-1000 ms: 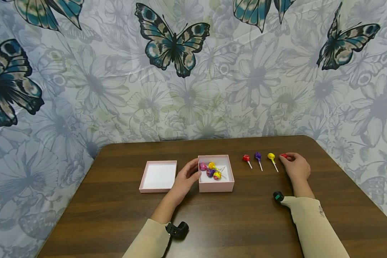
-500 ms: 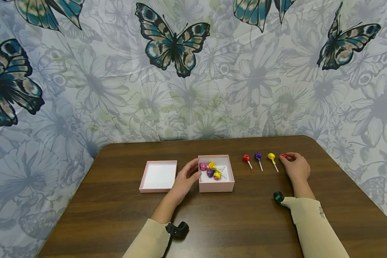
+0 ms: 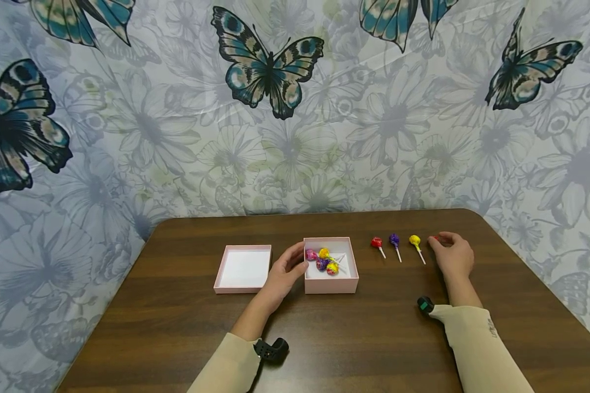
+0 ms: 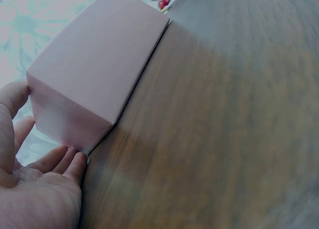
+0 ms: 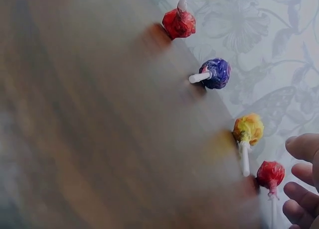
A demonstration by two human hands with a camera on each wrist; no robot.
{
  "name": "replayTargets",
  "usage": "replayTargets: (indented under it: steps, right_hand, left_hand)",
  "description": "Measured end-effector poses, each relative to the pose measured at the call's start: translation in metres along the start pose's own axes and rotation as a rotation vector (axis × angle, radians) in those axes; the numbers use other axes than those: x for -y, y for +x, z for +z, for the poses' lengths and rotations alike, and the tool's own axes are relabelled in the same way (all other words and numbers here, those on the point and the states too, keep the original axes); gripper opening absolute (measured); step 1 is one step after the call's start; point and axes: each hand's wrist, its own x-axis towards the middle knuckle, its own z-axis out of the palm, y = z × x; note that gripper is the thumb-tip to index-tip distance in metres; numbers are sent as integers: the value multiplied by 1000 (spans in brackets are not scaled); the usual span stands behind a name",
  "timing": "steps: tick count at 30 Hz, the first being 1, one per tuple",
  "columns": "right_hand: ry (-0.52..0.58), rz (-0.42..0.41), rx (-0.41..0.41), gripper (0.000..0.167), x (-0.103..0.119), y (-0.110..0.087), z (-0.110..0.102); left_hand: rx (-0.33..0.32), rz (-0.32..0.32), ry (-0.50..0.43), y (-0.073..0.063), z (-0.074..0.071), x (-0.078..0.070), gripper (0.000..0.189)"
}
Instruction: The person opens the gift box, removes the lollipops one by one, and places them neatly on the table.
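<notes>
My left hand (image 3: 280,275) rests its fingertips against the left wall of an open pink box (image 3: 331,286). Inside the box lie several wrapped lollipops, among them a pink one (image 3: 311,255) and a yellow one (image 3: 324,253). Over at the right, my right hand (image 3: 453,255) is beside a red lollipop (image 5: 271,173), partly hidden by the fingers in the head view. In the right wrist view its fingers are spread a little apart from that lollipop. To its left lie a yellow lollipop (image 3: 415,240), a purple one (image 3: 394,239) and another red one (image 3: 376,243).
A pink box lid (image 3: 242,268) with a white inside lies left of the box. Everything stands on a brown wooden table (image 3: 354,338). A butterfly-and-flower patterned cloth (image 3: 295,158) rises behind the table's far edge.
The head view has shifted very slightly. Both hands, the box and the lollipops have stayed practically in place.
</notes>
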Motion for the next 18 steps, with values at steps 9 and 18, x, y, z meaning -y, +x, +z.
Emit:
replayTargets:
  steps: [9,18]
  right_hand:
    - [17,-19,-36,48,19,-6,-8]
    - [68,-112,-65,43,46,-16,-11]
  left_hand:
    - [-6,2,-3,-2,0,-1,53]
    - [-6,8,-9,-1,0,-1,54]
